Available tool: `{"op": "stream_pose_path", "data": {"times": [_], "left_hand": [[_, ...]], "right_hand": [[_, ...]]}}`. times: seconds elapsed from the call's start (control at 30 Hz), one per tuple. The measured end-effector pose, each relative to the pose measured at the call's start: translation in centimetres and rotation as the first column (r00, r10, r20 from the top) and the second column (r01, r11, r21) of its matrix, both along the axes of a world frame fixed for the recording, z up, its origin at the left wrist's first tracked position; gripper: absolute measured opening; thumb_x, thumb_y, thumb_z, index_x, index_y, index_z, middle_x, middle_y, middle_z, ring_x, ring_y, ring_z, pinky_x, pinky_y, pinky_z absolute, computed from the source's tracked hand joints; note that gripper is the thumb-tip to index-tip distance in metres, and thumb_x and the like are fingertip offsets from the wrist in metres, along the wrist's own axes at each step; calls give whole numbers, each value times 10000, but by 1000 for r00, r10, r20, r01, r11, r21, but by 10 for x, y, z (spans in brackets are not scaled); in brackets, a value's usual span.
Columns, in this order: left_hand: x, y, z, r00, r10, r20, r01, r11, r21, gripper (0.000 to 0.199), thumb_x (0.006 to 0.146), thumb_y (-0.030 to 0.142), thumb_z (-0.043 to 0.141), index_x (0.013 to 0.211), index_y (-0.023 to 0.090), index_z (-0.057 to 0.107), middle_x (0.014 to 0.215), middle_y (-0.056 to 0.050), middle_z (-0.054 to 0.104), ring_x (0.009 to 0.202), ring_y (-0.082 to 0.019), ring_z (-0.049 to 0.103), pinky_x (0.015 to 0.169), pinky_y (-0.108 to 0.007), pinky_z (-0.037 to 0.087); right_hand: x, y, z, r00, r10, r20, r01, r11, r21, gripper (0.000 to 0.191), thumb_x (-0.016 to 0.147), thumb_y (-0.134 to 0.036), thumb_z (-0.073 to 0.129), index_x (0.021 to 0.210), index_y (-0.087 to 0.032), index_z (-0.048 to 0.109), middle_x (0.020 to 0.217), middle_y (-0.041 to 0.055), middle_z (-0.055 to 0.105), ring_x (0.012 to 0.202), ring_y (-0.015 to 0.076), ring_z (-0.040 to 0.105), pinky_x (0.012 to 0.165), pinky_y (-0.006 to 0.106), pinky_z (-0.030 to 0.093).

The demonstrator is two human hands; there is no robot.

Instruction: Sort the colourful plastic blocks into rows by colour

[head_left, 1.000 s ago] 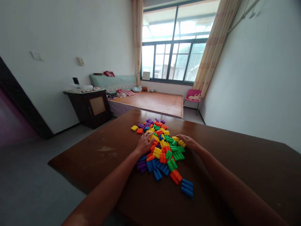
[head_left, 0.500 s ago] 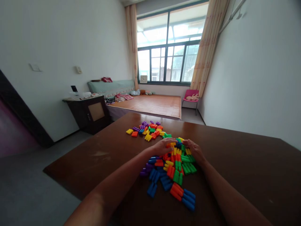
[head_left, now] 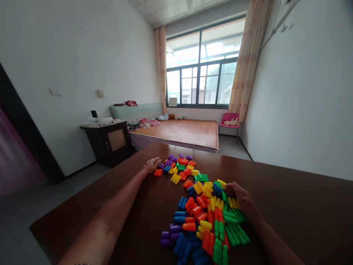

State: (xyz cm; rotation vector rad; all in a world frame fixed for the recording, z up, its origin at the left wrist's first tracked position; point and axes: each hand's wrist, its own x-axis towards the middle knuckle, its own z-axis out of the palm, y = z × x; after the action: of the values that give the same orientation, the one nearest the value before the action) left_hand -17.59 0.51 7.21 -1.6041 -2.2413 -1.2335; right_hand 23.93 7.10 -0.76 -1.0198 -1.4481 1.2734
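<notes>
My left hand (head_left: 152, 165) reaches to the far left end of the colourful plastic building blocks, fingers stretched out beside a purple block (head_left: 161, 166). An orange block (head_left: 158, 172) lies just below its fingers. My right hand (head_left: 239, 195) rests at the right edge of the near pile, fingers extended toward a dark blue block (head_left: 217, 190) and a yellow block (head_left: 221, 183). Its palm is close to another yellow block (head_left: 234, 202) and several green blocks (head_left: 236, 235). I see nothing held in either hand, though what lies beneath the left palm is hidden.
The blocks spread over a brown table (head_left: 127, 217), from a smaller far group to a larger near heap with red-orange pieces (head_left: 197, 210). Beyond the table stand a bed (head_left: 182, 130), a dark cabinet (head_left: 110, 141) and a pink chair (head_left: 230, 118).
My left hand has moved from the near pile out to the far left group. My right hand stays beside the near pile. The view has tilted up, so everything appears lower.
</notes>
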Motion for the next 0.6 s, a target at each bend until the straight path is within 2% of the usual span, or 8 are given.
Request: {"op": "stream_pose_path", "data": {"times": [0.1, 0.17, 0.23, 0.37, 0.5, 0.6], "left_hand": [[11, 13, -7, 995, -95, 8, 95, 986, -139, 365, 895, 479, 532, 1163, 245, 612, 1205, -65, 619, 1084, -214, 593, 940, -368, 493], [16, 20, -11, 980, -198, 10, 195, 950, -245, 443, 844, 589, 519, 1144, 287, 642, 1211, -41, 641, 1144, -229, 578, 997, -352, 456], [19, 24, -14, 954, -298, 11, 289, 913, -289, 498, 797, 635, 535, 1132, 290, 662, 1216, -36, 649, 1172, -244, 567, 1029, -365, 428], [29, 20, -22, 866, -495, 71, 492, 819, -297, 491, 775, 610, 573, 1123, 280, 679, 1201, -36, 661, 1165, -237, 568, 1041, -364, 418], [51, 4, -32, 757, -640, 132, 652, 725, -224, 452, 817, 550, 567, 1128, 243, 683, 1230, -74, 634, 1186, -233, 548, 1066, -372, 398], [71, -8, -35, 648, -743, 169, 761, 620, -190, 451, 826, 529, 584, 1148, 228, 681, 1290, -93, 587, 1227, -241, 522, 1075, -371, 393]], "right_hand": [[1, 3, -4, 1000, 1, 6, -1, 1000, 4, 594, 759, -722, 516, 902, -175, 697, 942, 129, 739, 887, 286, 704, 830, 407, 562], [2, 4, -6, 1000, 4, 24, -4, 1000, 11, 574, 770, -709, 514, 889, -177, 693, 949, 123, 738, 881, 279, 703, 842, 404, 554], [2, 5, -5, 998, 14, 57, -15, 999, 28, 558, 779, -698, 508, 877, -180, 690, 957, 117, 737, 887, 278, 699, 848, 400, 546], [2, 3, -1, 990, 11, 144, -24, 996, 88, 539, 778, -685, 510, 887, -191, 697, 929, 99, 740, 911, 281, 691, 846, 386, 534], [2, 1, 3, 986, 3, 167, -23, 992, 122, 518, 784, -677, 502, 864, -202, 692, 905, 88, 741, 898, 279, 691, 829, 378, 532], [2, 0, 4, 987, 12, 159, -34, 990, 135, 507, 798, -668, 491, 852, -204, 688, 893, 90, 739, 900, 281, 689, 826, 379, 529]]}}
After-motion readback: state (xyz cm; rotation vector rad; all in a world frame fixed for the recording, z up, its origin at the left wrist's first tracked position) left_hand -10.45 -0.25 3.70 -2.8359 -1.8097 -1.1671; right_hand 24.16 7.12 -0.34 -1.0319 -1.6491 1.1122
